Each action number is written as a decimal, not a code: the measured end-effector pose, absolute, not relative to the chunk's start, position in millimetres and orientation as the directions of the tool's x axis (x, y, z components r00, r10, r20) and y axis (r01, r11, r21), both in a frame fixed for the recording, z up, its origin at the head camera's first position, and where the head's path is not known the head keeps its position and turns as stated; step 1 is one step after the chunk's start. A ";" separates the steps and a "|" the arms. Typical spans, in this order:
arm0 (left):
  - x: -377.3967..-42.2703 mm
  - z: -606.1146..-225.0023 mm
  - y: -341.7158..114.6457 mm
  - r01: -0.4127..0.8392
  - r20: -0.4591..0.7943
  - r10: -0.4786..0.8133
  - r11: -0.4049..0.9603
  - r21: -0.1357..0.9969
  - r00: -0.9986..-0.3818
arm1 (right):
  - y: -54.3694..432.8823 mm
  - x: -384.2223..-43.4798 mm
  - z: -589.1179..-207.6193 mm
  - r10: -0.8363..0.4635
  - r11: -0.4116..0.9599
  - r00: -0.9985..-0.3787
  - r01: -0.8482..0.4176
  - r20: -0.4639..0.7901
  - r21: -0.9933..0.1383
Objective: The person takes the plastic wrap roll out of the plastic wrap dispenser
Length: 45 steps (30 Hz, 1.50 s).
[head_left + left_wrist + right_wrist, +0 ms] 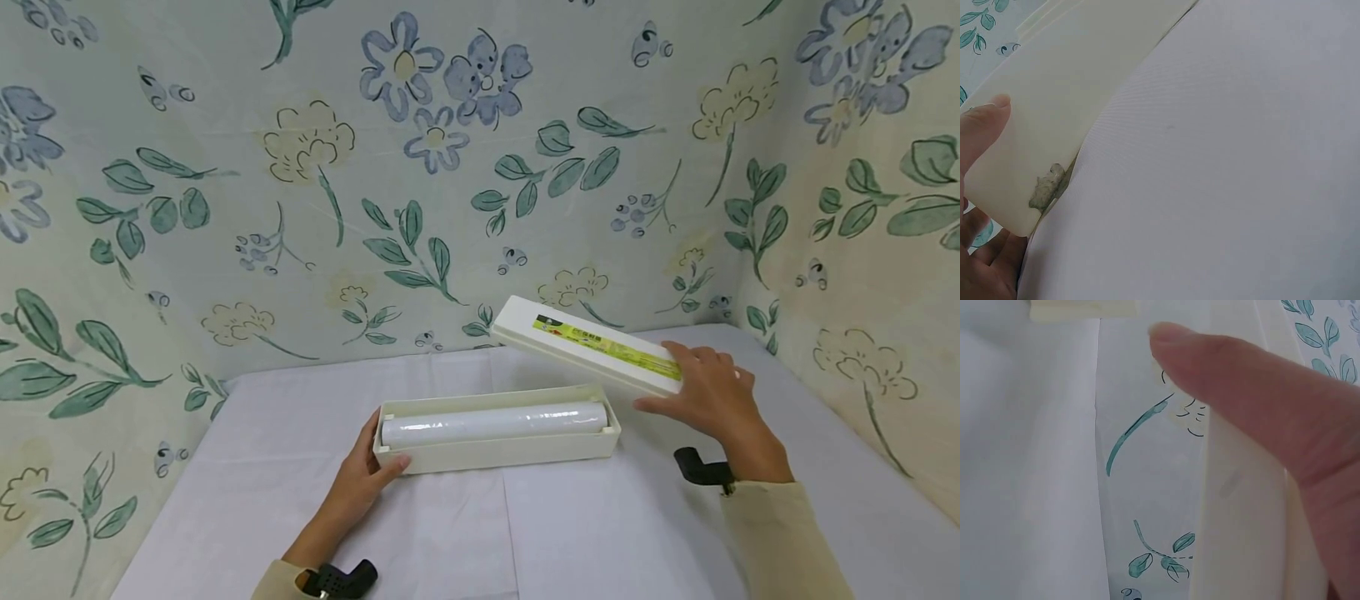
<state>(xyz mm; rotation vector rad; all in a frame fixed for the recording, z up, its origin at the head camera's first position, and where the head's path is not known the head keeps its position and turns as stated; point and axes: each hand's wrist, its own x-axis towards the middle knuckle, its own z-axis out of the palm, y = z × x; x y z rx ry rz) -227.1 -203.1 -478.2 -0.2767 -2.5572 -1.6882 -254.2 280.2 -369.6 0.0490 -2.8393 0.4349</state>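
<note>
A long off-white box [498, 457] lies on the table with its top open. Inside it sits a roll of shiny clear wrap [495, 424]. My left hand [360, 475] grips the box's left end, thumb on the front wall; in the left wrist view the thumb [984, 128] presses the box's side [1072, 81]. Held up behind and right of the box is its white lid [517, 318], tilted, with a yellow-green label [600, 343]. My right hand [708, 392] grips the lid's right end, fingers over the top and thumb beneath.
A white cloth [300, 517] covers the table. Floral fabric walls [450, 208] stand behind and at both sides. A black wrist mount [348, 579] sits at the left cuff, another black mount [701, 468] at the right.
</note>
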 end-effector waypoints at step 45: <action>-209.2 -446.6 -192.5 0.195 0.156 0.135 0.366 0.910 -0.979 | 309.8 -262.5 -392.7 0.120 0.941 -0.982 0.066 0.145 -0.332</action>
